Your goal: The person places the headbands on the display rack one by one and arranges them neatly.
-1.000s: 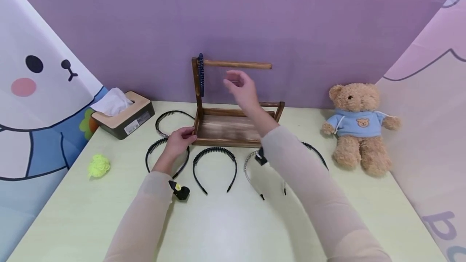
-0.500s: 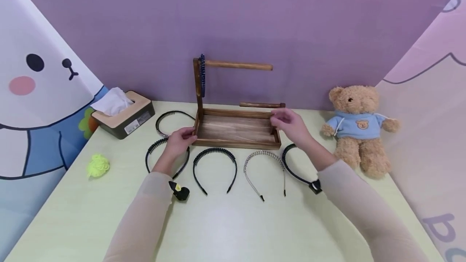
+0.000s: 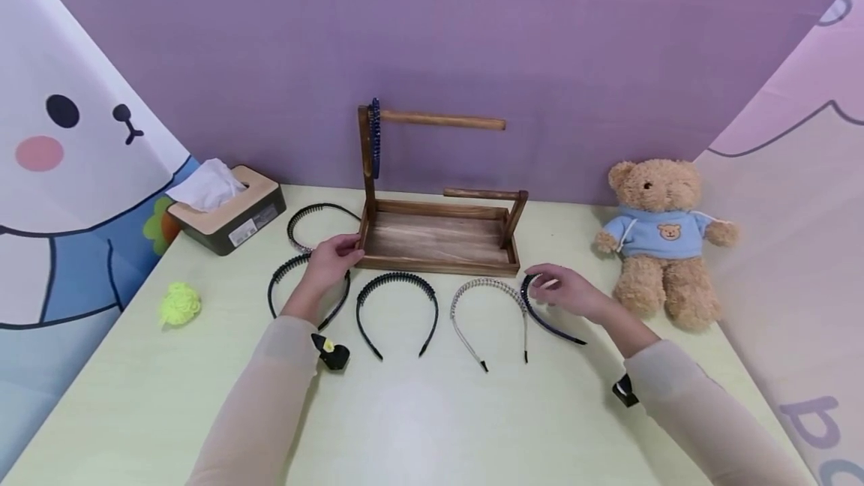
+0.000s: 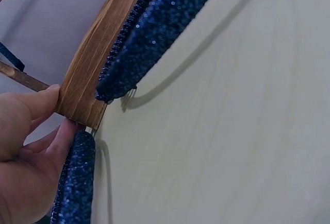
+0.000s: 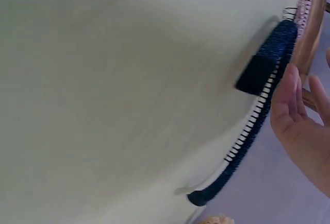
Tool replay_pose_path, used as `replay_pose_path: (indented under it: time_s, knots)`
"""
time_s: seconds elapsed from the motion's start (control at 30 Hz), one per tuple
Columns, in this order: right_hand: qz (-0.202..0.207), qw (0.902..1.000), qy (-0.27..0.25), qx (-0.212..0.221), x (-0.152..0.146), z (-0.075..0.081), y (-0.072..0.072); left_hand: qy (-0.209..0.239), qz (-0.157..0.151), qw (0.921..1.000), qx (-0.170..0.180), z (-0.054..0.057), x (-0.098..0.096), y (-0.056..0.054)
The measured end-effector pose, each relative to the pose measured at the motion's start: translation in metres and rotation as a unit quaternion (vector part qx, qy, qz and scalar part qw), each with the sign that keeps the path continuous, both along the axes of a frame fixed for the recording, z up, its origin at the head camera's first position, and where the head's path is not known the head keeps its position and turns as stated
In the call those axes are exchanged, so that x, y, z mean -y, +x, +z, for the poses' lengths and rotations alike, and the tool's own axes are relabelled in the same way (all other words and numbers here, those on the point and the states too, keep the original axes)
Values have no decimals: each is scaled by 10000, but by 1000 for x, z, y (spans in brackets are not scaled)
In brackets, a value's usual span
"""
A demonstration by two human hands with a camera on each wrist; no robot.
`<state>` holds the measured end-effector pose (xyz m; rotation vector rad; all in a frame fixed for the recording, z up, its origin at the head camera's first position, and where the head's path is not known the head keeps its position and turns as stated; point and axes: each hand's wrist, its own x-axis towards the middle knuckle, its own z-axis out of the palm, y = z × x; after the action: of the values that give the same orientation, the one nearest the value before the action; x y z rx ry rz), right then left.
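Note:
My left hand (image 3: 329, 268) grips the left front corner of the wooden rack (image 3: 439, 268), thumb on the inner side of its edge. Close by that hand, two sparkly blue headbands (image 4: 160, 33) show in the left wrist view. On the rack's upper bar (image 3: 452, 121) hangs a dark blue headband (image 3: 375, 145), at the post end. My right hand (image 3: 567, 291) is over the rightmost headband (image 3: 550, 327), its fingertips by the top curve. In the right wrist view the fingers lie alongside this dark, toothed headband (image 5: 242, 144), with the thumb apart.
A black headband (image 3: 398, 277) and a silvery one (image 3: 487, 283) lie in front of the rack. The tissue box (image 3: 229, 220) and a yellow-green puff (image 3: 180, 304) are at the left. A teddy bear (image 3: 670, 235) sits at the right.
My right hand has come down from beside the upper bar, past the rack's right end, to the rightmost headband. The left hand keeps its grip on the rack corner.

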<state>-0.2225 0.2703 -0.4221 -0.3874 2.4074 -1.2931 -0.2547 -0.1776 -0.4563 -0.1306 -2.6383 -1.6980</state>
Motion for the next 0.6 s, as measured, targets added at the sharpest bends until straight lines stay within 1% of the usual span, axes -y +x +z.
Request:
replay_pose_path:
  time_s: [0.07, 0.13, 0.23, 0.37, 0.47, 0.53, 0.6]
  knots:
    - [82, 9999, 34, 125, -1, -3, 0, 44, -14, 10000, 36, 0, 0, 1]
    - [90, 9997, 69, 218, -1, -6, 0, 68, -8, 9998, 162, 0, -1, 0]
    - [141, 9994, 173, 252, -2, -9, -1, 21, 5, 9995, 301, 0, -2, -2]
    - [301, 9986, 316, 292, -3, -11, -6, -34, 8, 9996, 275, -1, -2, -3]
    - [416, 9974, 423, 415, -4, -13, -10, -7, 43, 9995, 301, -1, -2, -3]
    - [470, 9964, 498, 503, -4, -12, -12, 12, 71, 9994, 328, -1, -2, -3]
    - [524, 9956, 595, 498, -3, -11, -13, -6, 64, 9995, 322, -1, -2, -3]
